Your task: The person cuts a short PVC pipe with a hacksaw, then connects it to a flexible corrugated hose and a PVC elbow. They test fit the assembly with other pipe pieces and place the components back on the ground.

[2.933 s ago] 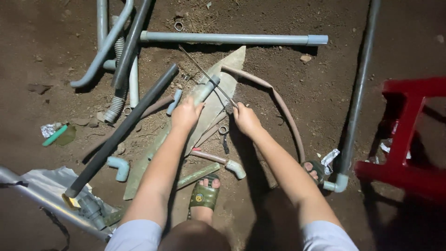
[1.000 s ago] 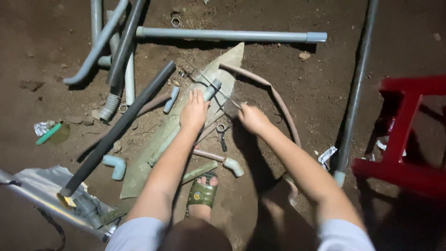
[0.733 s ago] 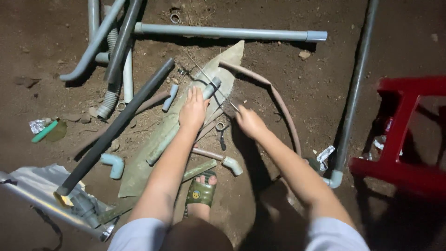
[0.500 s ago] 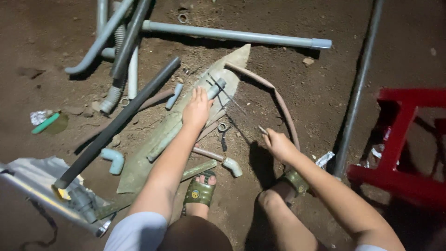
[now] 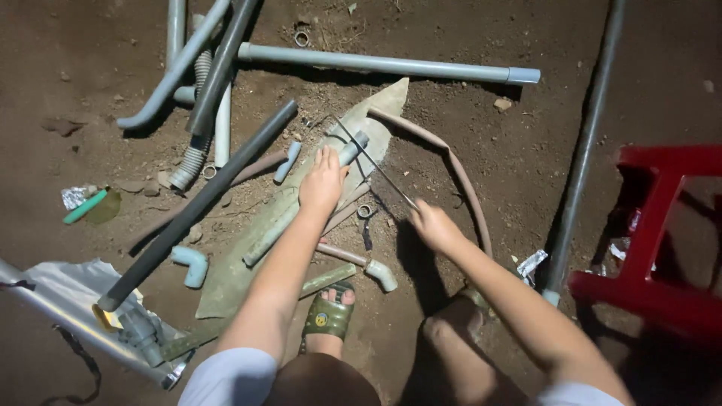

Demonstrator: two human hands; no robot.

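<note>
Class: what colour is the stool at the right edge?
Red stool, clearest in the head view.

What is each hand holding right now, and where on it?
Right hand grips the near end of a thin saw blade. Left hand presses down on a grey pipe just behind its far end, on the board.

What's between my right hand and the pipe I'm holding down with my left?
Only the thin blade held by the right hand, running up to the grey pipe under the left hand. Nothing else visibly lies between.
</note>
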